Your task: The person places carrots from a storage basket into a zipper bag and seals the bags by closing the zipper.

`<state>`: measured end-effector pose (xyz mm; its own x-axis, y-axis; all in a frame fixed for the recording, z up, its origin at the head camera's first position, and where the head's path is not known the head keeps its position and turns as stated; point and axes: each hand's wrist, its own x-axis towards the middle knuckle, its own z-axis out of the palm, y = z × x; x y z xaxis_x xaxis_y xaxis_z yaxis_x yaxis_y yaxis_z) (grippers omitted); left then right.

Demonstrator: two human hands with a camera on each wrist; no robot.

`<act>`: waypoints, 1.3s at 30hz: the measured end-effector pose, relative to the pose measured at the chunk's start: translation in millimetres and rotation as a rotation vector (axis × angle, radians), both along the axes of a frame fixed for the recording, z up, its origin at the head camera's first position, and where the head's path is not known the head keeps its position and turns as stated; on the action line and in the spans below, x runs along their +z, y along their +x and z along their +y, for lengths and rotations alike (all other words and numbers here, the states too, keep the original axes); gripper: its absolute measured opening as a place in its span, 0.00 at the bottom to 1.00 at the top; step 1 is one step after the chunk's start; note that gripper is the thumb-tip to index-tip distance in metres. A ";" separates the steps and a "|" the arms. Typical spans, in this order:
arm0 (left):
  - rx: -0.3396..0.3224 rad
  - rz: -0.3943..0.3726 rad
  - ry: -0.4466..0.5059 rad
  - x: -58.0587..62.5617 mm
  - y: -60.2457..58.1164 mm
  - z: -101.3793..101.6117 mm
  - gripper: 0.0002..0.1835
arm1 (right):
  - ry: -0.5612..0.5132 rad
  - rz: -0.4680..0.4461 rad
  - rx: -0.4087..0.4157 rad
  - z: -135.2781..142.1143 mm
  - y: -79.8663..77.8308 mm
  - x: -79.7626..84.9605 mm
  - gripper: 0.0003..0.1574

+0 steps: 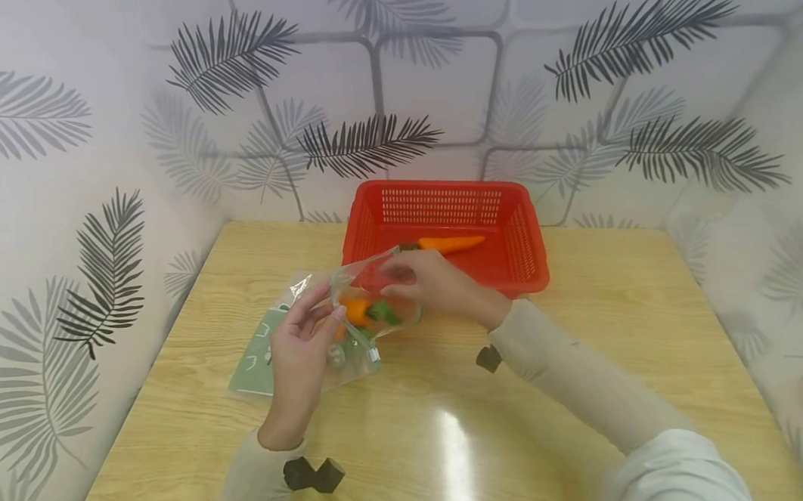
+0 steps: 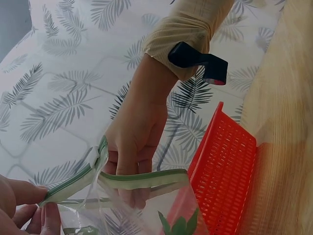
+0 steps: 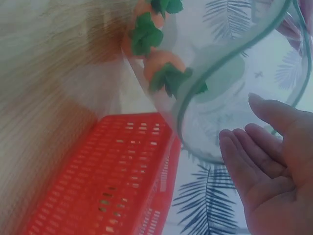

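A clear zip bag (image 1: pixel 351 365) with a green-edged mouth (image 2: pixel 146 180) and a white slider is pulled wide. My left hand (image 1: pixel 304 344) pinches its rim between thumb and fingers. Inside it are several orange carrots (image 3: pixel 166 61) with green leafy tops, also seen through the plastic in the right wrist view. My right hand (image 1: pixel 434 282) reaches over the bag's mouth from the right; in the right wrist view its loosely bent fingers (image 3: pixel 239 156) hold nothing, with the fingertips right at the rim.
Behind the bag stands a red perforated basket (image 1: pixel 538 250) with an orange carrot (image 1: pixel 452 244) in it. A green printed panel (image 1: pixel 254 364) shows at the bag's left side. The wooden table (image 1: pixel 607 352) meets a leaf-patterned wall (image 1: pixel 451 79).
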<state>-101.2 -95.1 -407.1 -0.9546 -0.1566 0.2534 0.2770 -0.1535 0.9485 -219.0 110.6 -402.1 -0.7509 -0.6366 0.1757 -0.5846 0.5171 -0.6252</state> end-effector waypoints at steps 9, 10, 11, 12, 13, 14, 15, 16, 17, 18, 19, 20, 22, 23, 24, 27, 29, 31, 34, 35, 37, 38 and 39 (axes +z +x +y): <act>0.008 -0.002 -0.018 -0.3 0.2 -1.8 0.22 | -0.104 -0.088 -0.082 34.8 -6.6 10.1 0.17; 0.007 0.001 -0.018 -0.2 0.3 -2.1 0.22 | -0.110 -0.090 -0.094 38.9 -7.7 11.2 0.17; 0.008 0.003 -0.019 -0.1 0.5 -2.4 0.22 | -0.111 -0.085 -0.107 43.4 -9.1 12.2 0.18; 0.008 0.004 -0.020 0.1 0.7 -2.5 0.22 | -0.113 -0.078 -0.119 48.1 -11.0 12.8 0.19; 0.009 0.005 -0.020 0.3 0.8 -2.6 0.22 | -0.114 -0.074 -0.134 53.0 -12.9 13.1 0.19; 0.010 0.008 -0.020 0.4 0.9 -2.7 0.22 | -0.120 -0.073 -0.147 58.1 -14.9 13.8 0.20; 0.012 0.010 -0.021 0.3 0.9 -2.9 0.22 | -0.124 -0.069 -0.160 63.2 -16.9 14.3 0.19; 0.014 0.012 -0.024 0.2 1.0 -3.1 0.22 | -0.125 -0.069 -0.174 68.5 -19.0 14.7 0.19; 0.015 0.013 -0.023 0.2 0.9 -3.2 0.22 | -0.123 -0.067 -0.189 73.9 -21.3 14.8 0.18; 0.015 0.015 -0.020 0.0 0.9 -3.4 0.22 | -0.125 -0.065 -0.204 79.1 -24.0 14.6 0.17; 0.015 0.018 -0.017 -0.2 0.7 -3.6 0.22 | -0.118 -0.064 -0.223 84.1 -26.5 14.5 0.17; 0.014 0.020 -0.015 -0.4 0.7 -3.9 0.22 | -0.109 -0.058 -0.237 88.8 -29.0 14.3 0.17; 0.011 0.024 -0.015 -0.7 0.5 -4.1 0.22 | -0.085 -0.043 -0.258 97.0 -34.3 13.2 0.16; 0.011 0.026 -0.013 -0.9 0.5 -4.3 0.22 | -0.074 -0.038 -0.267 100.5 -36.6 12.7 0.16; 0.011 0.025 -0.014 -1.2 0.4 -4.6 0.22 | -0.068 -0.034 -0.271 103.4 -38.6 12.3 0.16; 0.014 0.026 -0.025 -1.1 0.7 -5.3 0.22 | -0.046 -0.034 -0.275 109.2 -43.9 10.9 0.17; 0.015 0.024 -0.029 -0.9 1.1 -5.7 0.22 | -0.031 -0.044 -0.278 110.9 -46.9 9.7 0.18; 0.015 0.022 -0.029 0.0 1.5 -5.9 0.22 | -0.011 -0.057 -0.282 110.6 -50.5 7.9 0.19; 0.015 0.014 -0.029 1.1 2.1 -6.3 0.23 | 0.008 -0.093 -0.289 106.1 -55.0 6.2 0.19; 0.015 0.010 -0.029 1.4 2.1 -6.5 0.23 | 0.017 -0.103 -0.289 103.5 -56.8 5.7 0.20; 0.015 0.007 -0.030 1.7 2.4 -7.0 0.23 | 0.037 -0.109 -0.284 98.2 -60.6 3.7 0.20; 0.014 0.006 -0.032 1.9 2.6 -7.1 0.23 | 0.049 -0.111 -0.282 95.3 -62.7 2.6 0.21; 0.013 0.004 -0.032 2.0 2.6 -7.2 0.23 | 0.068 -0.115 -0.281 92.5 -64.9 1.3 0.21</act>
